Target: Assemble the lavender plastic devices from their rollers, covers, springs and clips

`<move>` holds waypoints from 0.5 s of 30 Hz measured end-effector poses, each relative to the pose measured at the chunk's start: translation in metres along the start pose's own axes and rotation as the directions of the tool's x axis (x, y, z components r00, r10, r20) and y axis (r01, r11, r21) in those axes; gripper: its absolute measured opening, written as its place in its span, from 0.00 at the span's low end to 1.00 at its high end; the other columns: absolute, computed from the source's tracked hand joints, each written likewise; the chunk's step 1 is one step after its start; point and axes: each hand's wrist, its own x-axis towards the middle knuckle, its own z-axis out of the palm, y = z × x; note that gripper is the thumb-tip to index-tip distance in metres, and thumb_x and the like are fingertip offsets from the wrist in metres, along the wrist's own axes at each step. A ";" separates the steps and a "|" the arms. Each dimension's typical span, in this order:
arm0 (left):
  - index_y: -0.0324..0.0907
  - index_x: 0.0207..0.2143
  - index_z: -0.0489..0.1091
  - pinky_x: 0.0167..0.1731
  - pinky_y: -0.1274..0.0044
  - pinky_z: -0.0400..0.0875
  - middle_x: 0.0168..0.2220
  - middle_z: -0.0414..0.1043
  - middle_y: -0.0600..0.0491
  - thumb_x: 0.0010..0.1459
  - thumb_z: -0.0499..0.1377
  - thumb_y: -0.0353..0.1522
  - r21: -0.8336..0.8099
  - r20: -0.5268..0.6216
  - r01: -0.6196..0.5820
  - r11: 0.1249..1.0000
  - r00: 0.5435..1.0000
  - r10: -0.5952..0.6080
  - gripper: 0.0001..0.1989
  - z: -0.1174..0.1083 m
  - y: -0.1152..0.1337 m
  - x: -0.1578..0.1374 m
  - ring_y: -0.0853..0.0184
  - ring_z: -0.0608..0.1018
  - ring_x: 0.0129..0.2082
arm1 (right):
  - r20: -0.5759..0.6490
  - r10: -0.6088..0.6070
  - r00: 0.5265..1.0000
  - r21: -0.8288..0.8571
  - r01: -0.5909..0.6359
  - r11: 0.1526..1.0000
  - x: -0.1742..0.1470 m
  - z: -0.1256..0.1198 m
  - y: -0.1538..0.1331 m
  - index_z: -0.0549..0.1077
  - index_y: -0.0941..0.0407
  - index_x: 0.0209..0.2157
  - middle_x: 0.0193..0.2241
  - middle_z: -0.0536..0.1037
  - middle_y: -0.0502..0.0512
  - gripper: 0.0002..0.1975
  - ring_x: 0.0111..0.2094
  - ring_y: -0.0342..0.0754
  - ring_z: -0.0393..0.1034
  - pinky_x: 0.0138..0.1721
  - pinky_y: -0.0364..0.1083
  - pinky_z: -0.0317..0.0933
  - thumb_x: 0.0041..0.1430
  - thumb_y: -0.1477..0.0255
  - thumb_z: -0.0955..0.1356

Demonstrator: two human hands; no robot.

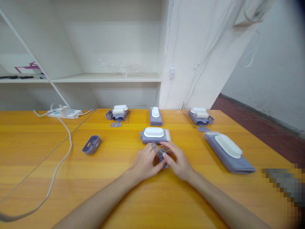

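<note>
My left hand (145,163) and my right hand (178,161) meet at the middle of the table. Between their fingertips is a tilted coil spring (156,149), with a small flat purple plate (166,165) at its lower end. My left fingers curl round the plate and lower spring. My right thumb and fingers pinch in at the spring from the other side; exact contact is partly hidden. Just beyond my fingers lies a purple body with a white bristled pad (153,132). An open purple end cap (91,145) rests to the left.
A large purple piece with a white oval pad (228,146) lies at right. Along the back are a left cluster of parts (119,112), a purple unit (155,116) and a right cluster (200,116). A power strip (64,112) and white cable (57,171) lie left.
</note>
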 end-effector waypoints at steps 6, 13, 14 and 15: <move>0.42 0.39 0.63 0.39 0.72 0.66 0.41 0.65 0.48 0.57 0.52 0.35 0.096 0.128 -0.080 0.992 0.990 0.067 0.09 -0.001 0.003 0.000 0.63 0.68 0.41 | -0.069 -0.093 0.993 -0.127 0.084 0.988 0.002 0.001 -0.001 0.72 0.54 0.42 0.41 0.72 0.57 0.13 0.45 0.50 0.65 0.48 0.51 0.61 0.54 0.69 0.68; 0.40 0.38 0.63 0.38 0.71 0.64 0.39 0.65 0.48 0.58 0.51 0.37 0.150 0.148 -0.078 0.986 0.987 0.056 0.10 0.002 0.002 0.000 0.62 0.67 0.39 | -0.045 -0.178 0.983 -0.139 0.171 0.976 -0.001 -0.001 -0.004 0.70 0.54 0.46 0.42 0.71 0.58 0.14 0.46 0.50 0.65 0.48 0.51 0.61 0.57 0.73 0.64; 0.40 0.38 0.63 0.37 0.71 0.64 0.39 0.65 0.47 0.59 0.51 0.37 0.151 0.147 -0.062 0.987 0.988 0.040 0.10 0.002 0.002 0.000 0.62 0.67 0.39 | -0.040 -0.190 0.981 -0.139 0.183 0.973 -0.002 -0.002 -0.004 0.69 0.54 0.46 0.43 0.71 0.58 0.14 0.46 0.50 0.65 0.48 0.52 0.62 0.57 0.74 0.63; 0.40 0.38 0.63 0.37 0.70 0.64 0.39 0.65 0.47 0.59 0.51 0.38 0.149 0.145 -0.050 0.988 0.989 0.029 0.10 0.002 0.002 0.001 0.62 0.67 0.39 | -0.037 -0.201 0.979 -0.145 0.194 0.970 -0.003 -0.002 -0.004 0.69 0.54 0.47 0.43 0.71 0.59 0.15 0.46 0.51 0.65 0.48 0.52 0.61 0.58 0.74 0.62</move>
